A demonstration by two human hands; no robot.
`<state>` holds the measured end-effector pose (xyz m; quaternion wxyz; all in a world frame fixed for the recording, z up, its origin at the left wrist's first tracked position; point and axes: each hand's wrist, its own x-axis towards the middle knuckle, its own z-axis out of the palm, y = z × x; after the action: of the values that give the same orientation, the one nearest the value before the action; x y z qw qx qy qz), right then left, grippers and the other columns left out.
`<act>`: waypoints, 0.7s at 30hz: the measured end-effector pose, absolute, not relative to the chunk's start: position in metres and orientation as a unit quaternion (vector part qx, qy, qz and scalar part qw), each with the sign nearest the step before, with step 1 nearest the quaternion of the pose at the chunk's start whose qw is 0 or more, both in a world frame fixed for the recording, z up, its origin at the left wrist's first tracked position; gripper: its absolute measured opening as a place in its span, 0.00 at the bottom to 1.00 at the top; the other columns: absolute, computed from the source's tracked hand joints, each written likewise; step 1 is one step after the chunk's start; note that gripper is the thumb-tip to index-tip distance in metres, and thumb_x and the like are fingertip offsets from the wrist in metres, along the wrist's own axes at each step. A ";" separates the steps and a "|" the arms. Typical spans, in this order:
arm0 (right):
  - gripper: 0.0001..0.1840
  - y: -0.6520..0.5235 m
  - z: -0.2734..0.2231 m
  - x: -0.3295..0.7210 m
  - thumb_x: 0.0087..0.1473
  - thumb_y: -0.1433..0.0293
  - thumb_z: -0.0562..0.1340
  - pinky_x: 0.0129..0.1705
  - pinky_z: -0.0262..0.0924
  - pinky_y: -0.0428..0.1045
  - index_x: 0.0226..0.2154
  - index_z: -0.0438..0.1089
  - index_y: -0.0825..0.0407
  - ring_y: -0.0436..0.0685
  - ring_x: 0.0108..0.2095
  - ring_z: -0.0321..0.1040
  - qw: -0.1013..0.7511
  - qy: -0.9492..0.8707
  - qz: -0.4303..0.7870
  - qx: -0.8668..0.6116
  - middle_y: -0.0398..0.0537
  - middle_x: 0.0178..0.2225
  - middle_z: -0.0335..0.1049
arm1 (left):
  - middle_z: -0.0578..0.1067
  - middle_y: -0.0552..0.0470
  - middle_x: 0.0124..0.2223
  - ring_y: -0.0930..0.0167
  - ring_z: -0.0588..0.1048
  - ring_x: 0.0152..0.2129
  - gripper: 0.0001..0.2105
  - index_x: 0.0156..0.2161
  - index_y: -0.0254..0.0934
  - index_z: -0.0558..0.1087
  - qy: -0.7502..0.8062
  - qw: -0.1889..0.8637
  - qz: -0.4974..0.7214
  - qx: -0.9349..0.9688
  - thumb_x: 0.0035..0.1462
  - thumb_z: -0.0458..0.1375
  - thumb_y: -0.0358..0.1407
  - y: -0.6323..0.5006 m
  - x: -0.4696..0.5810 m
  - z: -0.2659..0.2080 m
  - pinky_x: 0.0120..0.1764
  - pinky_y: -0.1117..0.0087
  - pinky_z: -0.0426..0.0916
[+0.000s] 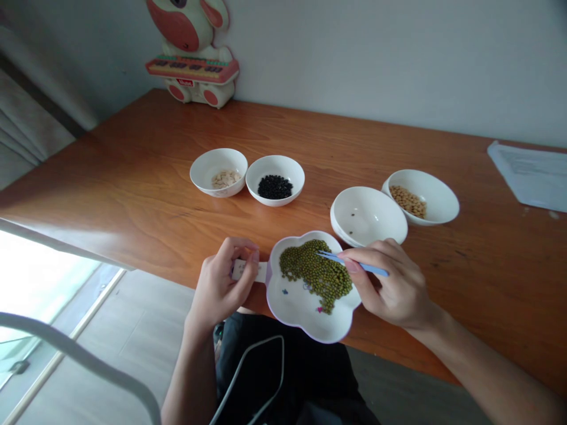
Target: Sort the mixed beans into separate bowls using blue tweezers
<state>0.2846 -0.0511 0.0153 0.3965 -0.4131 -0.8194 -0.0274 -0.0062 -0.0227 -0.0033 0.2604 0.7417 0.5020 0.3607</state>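
Observation:
With its fingers closed round the short handle, my left hand point(227, 282) grips a white flower-shaped dish point(296, 313) with a lilac rim. Green mung beans point(316, 268) are heaped over the dish's far and right part. My right hand point(392, 283) pinches blue tweezers point(365, 267), whose tips are over the beans; whether a bean is between them is too small to tell. Just beyond that hand stands a white bowl point(372, 215), apparently stacked on another, with a couple of dark specks inside.
Farther back are white bowls: one of pale flat pieces point(206, 168), one of black beans point(274, 188), and one of tan beans point(436, 198) at right. A toy with a keyboard point(195, 69) stands by the wall. A clear plastic sheet point(534, 177) lies at right. The table's front edge runs beneath the dish.

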 end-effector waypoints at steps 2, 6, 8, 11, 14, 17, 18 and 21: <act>0.14 -0.051 0.015 0.285 0.59 0.80 0.63 0.33 0.60 0.51 0.46 0.70 0.51 0.51 0.28 0.68 0.393 -0.821 -0.032 -0.413 0.45 0.35 0.80 | 0.81 0.53 0.35 0.73 0.79 0.27 0.02 0.44 0.39 0.70 0.504 0.260 0.359 0.741 0.66 0.58 0.33 -0.023 -0.006 -0.003 0.31 0.75 0.72; 0.13 -0.051 0.014 0.285 0.60 0.80 0.63 0.34 0.60 0.52 0.46 0.70 0.51 0.51 0.29 0.69 0.391 -0.822 -0.032 -0.413 0.46 0.35 0.80 | 0.82 0.52 0.36 0.73 0.80 0.29 0.03 0.44 0.39 0.70 0.507 0.260 0.359 0.739 0.67 0.58 0.33 -0.023 -0.006 -0.003 0.32 0.74 0.72; 0.14 -0.051 0.014 0.285 0.60 0.80 0.63 0.33 0.60 0.52 0.47 0.70 0.51 0.51 0.28 0.69 0.394 -0.822 -0.029 -0.410 0.45 0.35 0.81 | 0.81 0.53 0.36 0.73 0.79 0.28 0.02 0.44 0.39 0.70 0.508 0.260 0.357 0.740 0.67 0.58 0.33 -0.023 -0.006 -0.003 0.32 0.74 0.72; 0.17 -0.051 0.014 0.285 0.59 0.80 0.63 0.34 0.60 0.52 0.49 0.71 0.49 0.51 0.28 0.70 0.398 -0.821 -0.021 -0.408 0.43 0.35 0.81 | 0.81 0.53 0.35 0.73 0.79 0.28 0.02 0.43 0.39 0.70 0.507 0.261 0.356 0.740 0.66 0.58 0.33 -0.023 -0.006 -0.002 0.32 0.74 0.72; 0.18 -0.050 0.015 0.284 0.59 0.79 0.63 0.34 0.60 0.52 0.50 0.71 0.48 0.52 0.28 0.71 0.400 -0.820 -0.018 -0.409 0.42 0.35 0.81 | 0.82 0.52 0.36 0.72 0.80 0.29 0.02 0.43 0.39 0.70 0.507 0.262 0.359 0.739 0.66 0.58 0.33 -0.023 -0.006 -0.002 0.33 0.73 0.73; 0.16 -0.050 0.016 0.283 0.59 0.79 0.63 0.33 0.60 0.52 0.49 0.71 0.48 0.52 0.28 0.70 0.399 -0.820 -0.023 -0.409 0.42 0.35 0.81 | 0.82 0.52 0.35 0.72 0.80 0.28 0.02 0.44 0.39 0.70 0.507 0.263 0.360 0.738 0.66 0.58 0.33 -0.023 -0.006 -0.003 0.32 0.74 0.72; 0.15 -0.050 0.017 0.283 0.60 0.79 0.63 0.33 0.60 0.52 0.48 0.71 0.49 0.51 0.28 0.70 0.398 -0.820 -0.025 -0.410 0.43 0.35 0.81 | 0.81 0.52 0.35 0.72 0.80 0.28 0.02 0.44 0.39 0.70 0.506 0.263 0.360 0.738 0.66 0.58 0.33 -0.024 -0.006 -0.003 0.32 0.74 0.72; 0.13 -0.049 0.016 0.283 0.61 0.79 0.63 0.33 0.60 0.52 0.46 0.70 0.50 0.51 0.28 0.69 0.393 -0.821 -0.033 -0.412 0.44 0.35 0.81 | 0.82 0.52 0.36 0.72 0.80 0.29 0.02 0.43 0.39 0.70 0.503 0.266 0.361 0.739 0.67 0.57 0.33 -0.024 -0.006 -0.003 0.32 0.74 0.72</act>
<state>0.2826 -0.0495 0.0159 0.3929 -0.4122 -0.8214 -0.0326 -0.0062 -0.0237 -0.0028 0.2656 0.7387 0.5033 0.3612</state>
